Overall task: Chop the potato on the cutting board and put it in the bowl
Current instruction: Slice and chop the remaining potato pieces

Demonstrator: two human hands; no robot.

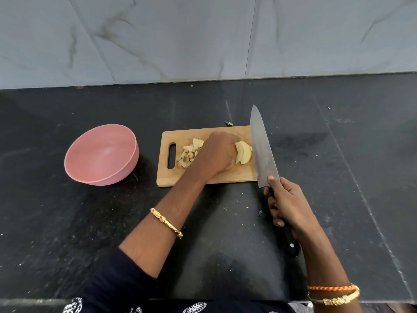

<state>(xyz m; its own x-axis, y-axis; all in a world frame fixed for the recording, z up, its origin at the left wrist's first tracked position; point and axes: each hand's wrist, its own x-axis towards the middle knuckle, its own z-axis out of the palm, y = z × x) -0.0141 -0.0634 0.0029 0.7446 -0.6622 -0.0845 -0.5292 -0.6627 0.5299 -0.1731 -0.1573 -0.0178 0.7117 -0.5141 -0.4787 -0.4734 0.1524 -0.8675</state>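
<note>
From the head camera, the left hand (220, 152) sits curled on the potato slices (243, 152) on the cutting board (225, 177), holding them down. Small potato cubes (188, 153) lie beside it. The right hand (285, 204) grips the knife (262, 147) by its handle. The chopping looks half done. Next, cut the slices small. The pink bowl (101, 154) waits, nothing in it.

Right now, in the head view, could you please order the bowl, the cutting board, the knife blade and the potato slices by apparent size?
1. Cutting board, partly covered by the left hand.
2. Bowl, close behind; nearly alike.
3. Knife blade, held by the right hand.
4. Potato slices.
</note>
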